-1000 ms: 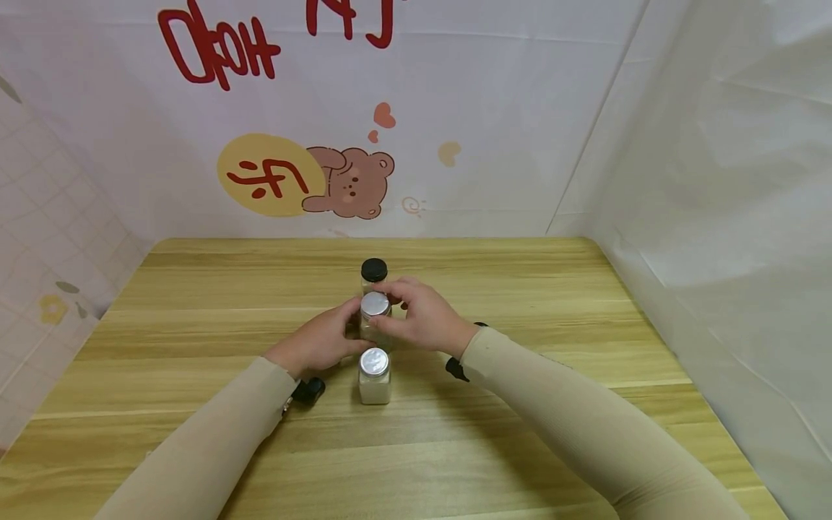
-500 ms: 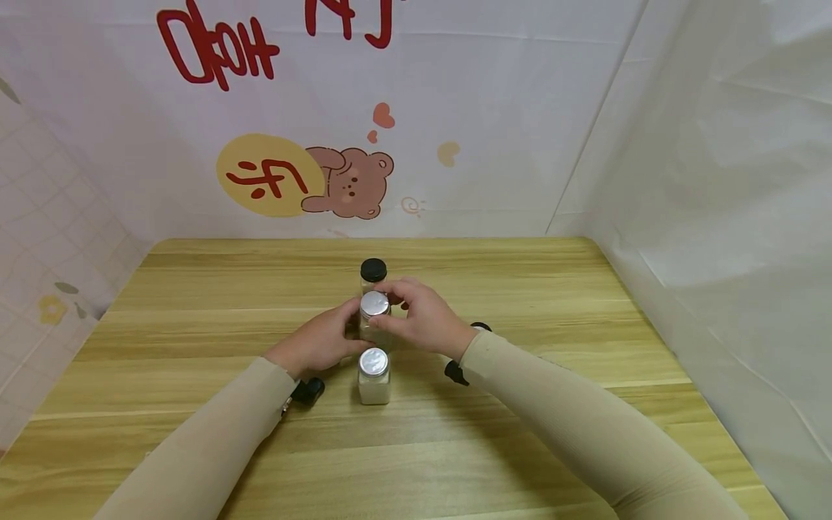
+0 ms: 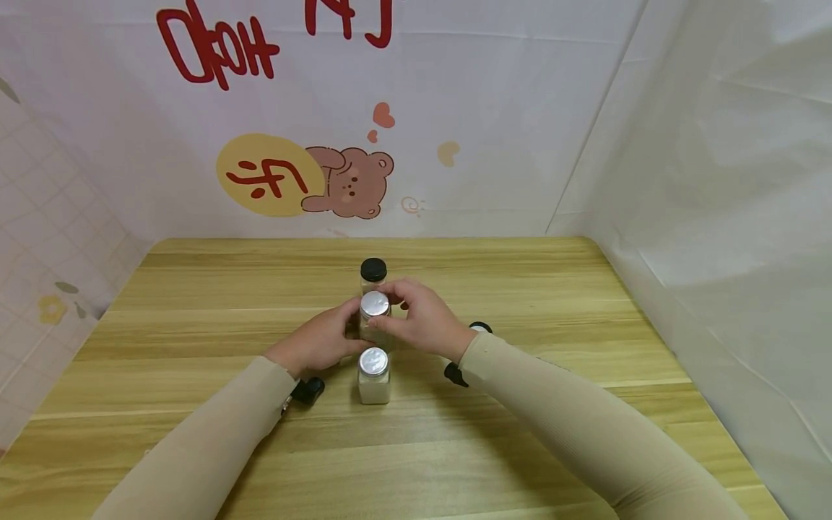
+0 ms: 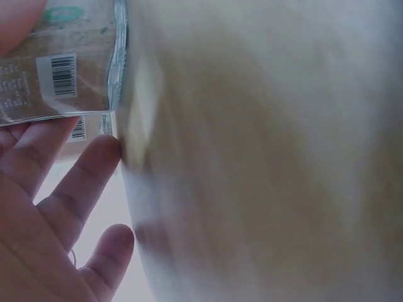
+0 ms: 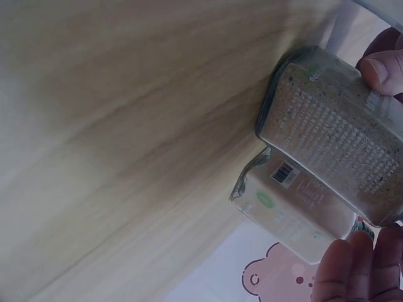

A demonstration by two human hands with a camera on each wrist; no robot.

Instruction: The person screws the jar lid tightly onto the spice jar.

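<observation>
Middle jar (image 3: 375, 318), silver-lidded, stands on the tabletop (image 3: 195, 303) between a black-capped jar (image 3: 373, 274) and a near jar (image 3: 374, 375). It is clasped by left hand (image 3: 321, 345) and right hand (image 3: 422, 318). Glass judged rigid, slick, breakable; flat sides are best gripped.

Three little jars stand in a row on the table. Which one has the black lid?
The farthest jar, nearest the wall, has the black lid. The middle jar, held by both hands, and the nearest jar have silver lids.
</observation>
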